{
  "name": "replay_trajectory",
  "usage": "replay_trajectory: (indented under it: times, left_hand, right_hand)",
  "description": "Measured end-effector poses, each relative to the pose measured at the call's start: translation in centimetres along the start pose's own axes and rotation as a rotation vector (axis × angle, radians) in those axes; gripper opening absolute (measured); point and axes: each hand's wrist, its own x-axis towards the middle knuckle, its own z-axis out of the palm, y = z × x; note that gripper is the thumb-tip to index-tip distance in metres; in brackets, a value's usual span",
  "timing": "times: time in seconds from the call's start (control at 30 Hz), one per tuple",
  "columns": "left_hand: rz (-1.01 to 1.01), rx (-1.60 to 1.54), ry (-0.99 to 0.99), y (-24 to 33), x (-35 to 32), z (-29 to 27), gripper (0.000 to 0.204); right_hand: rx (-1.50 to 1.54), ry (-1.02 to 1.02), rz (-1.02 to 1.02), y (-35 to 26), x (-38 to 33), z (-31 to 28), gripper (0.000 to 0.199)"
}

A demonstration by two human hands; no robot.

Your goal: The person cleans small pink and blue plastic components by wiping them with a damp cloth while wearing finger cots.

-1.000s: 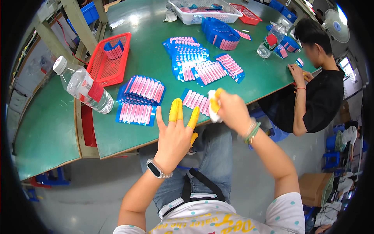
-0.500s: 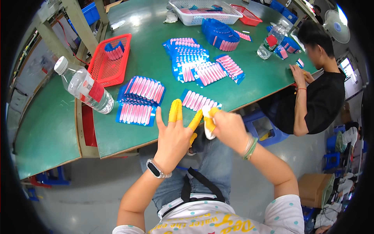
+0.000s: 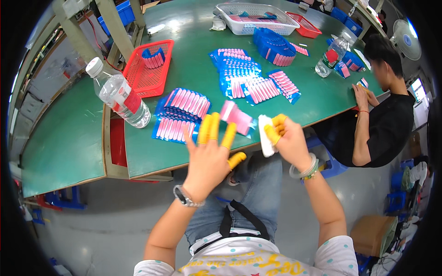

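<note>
A small white folded cloth (image 3: 265, 137) is clamped upright in the right hand (image 3: 289, 141), just right of the left hand (image 3: 212, 156), whose yellow-capped fingers (image 3: 209, 129) are spread empty above the green worktop (image 3: 193, 60) edge.

Water bottle (image 3: 120, 99) lying on green desk (image 3: 64, 138); red basket (image 3: 148, 69) behind it, white basket (image 3: 258, 18) far back, second bottle (image 3: 330, 57) upright near seated co-worker (image 3: 382, 124).

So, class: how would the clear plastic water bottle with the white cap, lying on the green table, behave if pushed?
The clear plastic water bottle lies on its round side, so it would probably roll. It looks partly filled, so likely fairly heavy, with water sloshing. Its smooth plastic may be slippery.
</note>
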Motion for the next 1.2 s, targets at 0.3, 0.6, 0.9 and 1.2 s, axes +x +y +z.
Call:
replay_trajectory:
  times: [0.3, 0.6, 0.9, 1.2]
  left_hand:
    - [-0.207, 0.247, 0.181, -4.6, 0.8, -2.4, 0.053]
    - [0.103, 0.004, 0.122, 2.7, 7.5, 4.3, 0.055]
    - [0.092, 0.006, 0.031, 0.7, 1.8, 0.4, 0.056]
    - [0.095, 0.067, 0.109, 0.8, 1.5, 1.0, 0.056]
  right_hand:
    - [0.333, 0.386, -0.132, 4.4, 6.5, -1.7, 0.015]
    - [0.463, 0.423, -0.111, 5.0, 6.5, -0.7, 0.014]
    - [0.264, 0.171, -0.063, 3.0, 6.2, -0.7, 0.014]
    - [-0.460, -0.099, -0.337, -0.2, 10.7, 1.2, 0.028]
